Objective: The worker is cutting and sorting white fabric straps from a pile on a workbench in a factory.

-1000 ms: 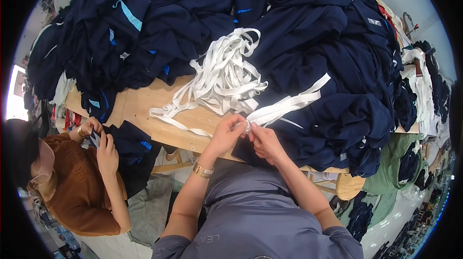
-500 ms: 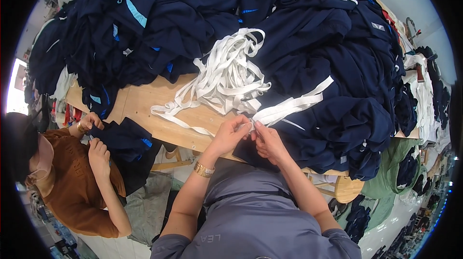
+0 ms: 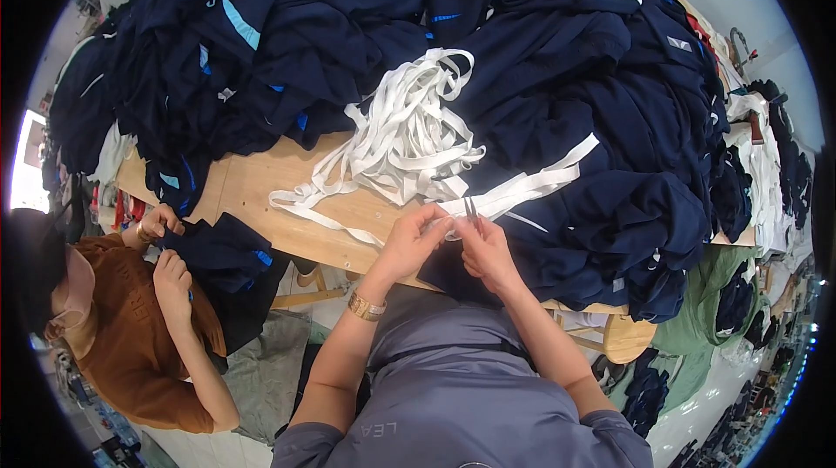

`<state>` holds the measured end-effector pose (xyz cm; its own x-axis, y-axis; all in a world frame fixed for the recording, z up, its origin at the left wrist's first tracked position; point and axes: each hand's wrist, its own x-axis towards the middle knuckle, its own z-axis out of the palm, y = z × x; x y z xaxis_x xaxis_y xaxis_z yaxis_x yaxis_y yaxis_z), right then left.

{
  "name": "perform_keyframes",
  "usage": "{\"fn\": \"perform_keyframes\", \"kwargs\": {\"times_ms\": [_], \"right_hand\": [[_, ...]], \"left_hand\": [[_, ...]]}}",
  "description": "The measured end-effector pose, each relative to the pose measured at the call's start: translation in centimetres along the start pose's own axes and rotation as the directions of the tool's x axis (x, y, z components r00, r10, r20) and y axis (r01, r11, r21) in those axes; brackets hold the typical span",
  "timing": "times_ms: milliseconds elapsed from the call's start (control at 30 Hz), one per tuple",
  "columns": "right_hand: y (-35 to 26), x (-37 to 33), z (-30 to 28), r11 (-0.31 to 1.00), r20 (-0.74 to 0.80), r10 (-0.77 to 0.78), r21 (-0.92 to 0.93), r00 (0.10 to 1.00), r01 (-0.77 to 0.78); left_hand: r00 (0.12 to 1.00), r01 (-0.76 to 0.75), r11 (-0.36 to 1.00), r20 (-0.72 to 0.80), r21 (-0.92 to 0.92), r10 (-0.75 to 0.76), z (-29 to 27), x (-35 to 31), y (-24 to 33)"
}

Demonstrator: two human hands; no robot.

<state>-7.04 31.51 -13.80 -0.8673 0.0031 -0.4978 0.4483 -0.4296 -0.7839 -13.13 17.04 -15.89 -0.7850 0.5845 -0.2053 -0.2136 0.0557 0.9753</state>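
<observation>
My left hand (image 3: 414, 240) pinches something white near its fingertips, apparently the end of a white fabric tape; the fingers partly hide it. My right hand (image 3: 489, 255) is closed around small thread snips (image 3: 471, 208), whose dark metal blades point upward past the fingers. Just beyond both hands, several flat white tape strips (image 3: 533, 189) lie on navy cloth, fanning out to the right. A tangled heap of white tape (image 3: 409, 133) sits further back on the wooden table (image 3: 252, 189), with one loop trailing left and a tail running toward my left hand.
Large heaps of navy garments (image 3: 557, 59) cover the far and right sides of the table. At my left a person in a brown top (image 3: 152, 355) handles a navy piece (image 3: 218, 252). A wooden stool (image 3: 629, 342) stands under the table's right edge, near green cloth (image 3: 697, 329).
My right hand has turned so that the snips' blades now stand up above its fingers. My left hand has shifted slightly left, and a small gap shows between the hands.
</observation>
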Motion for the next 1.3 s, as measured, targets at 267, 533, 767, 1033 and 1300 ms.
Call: {"fn": "perform_keyframes", "kwargs": {"times_ms": [267, 533, 767, 1033, 1300], "right_hand": [[-0.9, 0.7, -1.5, 0.940, -0.043, -0.265, -0.232, 0.963, 0.248], [-8.4, 1.9, -10.6, 0.720, -0.368, -0.679, -0.502, 0.636, 0.478], [-8.9, 2.1, -13.0, 0.484, -0.335, -0.834, -0.826, 0.439, 0.289], [-8.2, 2.5, -13.5, 0.466, -0.367, -0.851, -0.858, 0.376, 0.217], [-8.1, 2.7, -13.5, 0.476, -0.387, -0.850, -0.854, 0.356, 0.208]], "left_hand": [[0.996, 0.023, 1.000, 0.086, 0.021, -0.024, -0.3, 0.0, 0.8], [0.998, 0.048, 0.997, 0.026, 0.060, -0.049, -2.5, 0.4, 1.5], [0.999, 0.033, 0.984, -0.002, 0.174, -0.034, -2.4, 1.5, 0.1], [0.997, 0.047, 0.915, -0.076, 0.402, -0.018, -2.1, 1.2, 0.2], [0.995, 0.012, 0.887, -0.092, 0.461, 0.034, -2.1, 0.7, 0.6]]}}
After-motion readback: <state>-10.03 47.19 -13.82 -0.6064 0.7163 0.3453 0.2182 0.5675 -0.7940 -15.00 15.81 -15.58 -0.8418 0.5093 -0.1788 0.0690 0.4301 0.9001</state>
